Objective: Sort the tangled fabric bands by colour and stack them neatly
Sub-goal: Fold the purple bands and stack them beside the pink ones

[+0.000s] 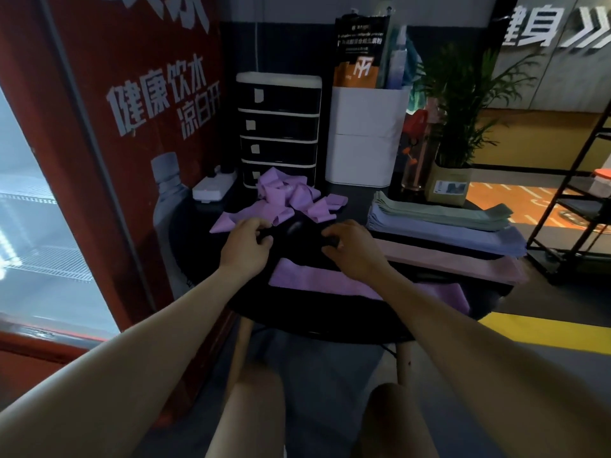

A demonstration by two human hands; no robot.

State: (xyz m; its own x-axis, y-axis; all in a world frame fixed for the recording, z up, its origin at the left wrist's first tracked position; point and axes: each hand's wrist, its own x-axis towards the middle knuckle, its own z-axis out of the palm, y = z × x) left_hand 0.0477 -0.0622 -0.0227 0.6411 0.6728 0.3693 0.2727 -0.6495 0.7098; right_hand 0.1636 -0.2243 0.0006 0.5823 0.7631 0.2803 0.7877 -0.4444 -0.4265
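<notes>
A tangled heap of purple fabric bands [287, 200] lies at the back of the round black table [330, 328]. Both hands work at the table's middle on a black band [297, 239] stretched between them: my left hand [246, 242] pinches its left end and my right hand [350, 246] grips its right end. Under my hands lies a flat purple band [317, 279], partly covered by my right forearm. On the right sit sorted flat stacks: green [443, 209] on top, then blue-grey [463, 236], a dark layer and pink [463, 266].
A black drawer unit [279, 127] and a white bin [363, 137] stand behind the heap. A white power strip [213, 188] lies at back left. A potted plant [453, 180] stands at right, a red drinks fridge [99, 160] at left, a black rack [575, 206] far right.
</notes>
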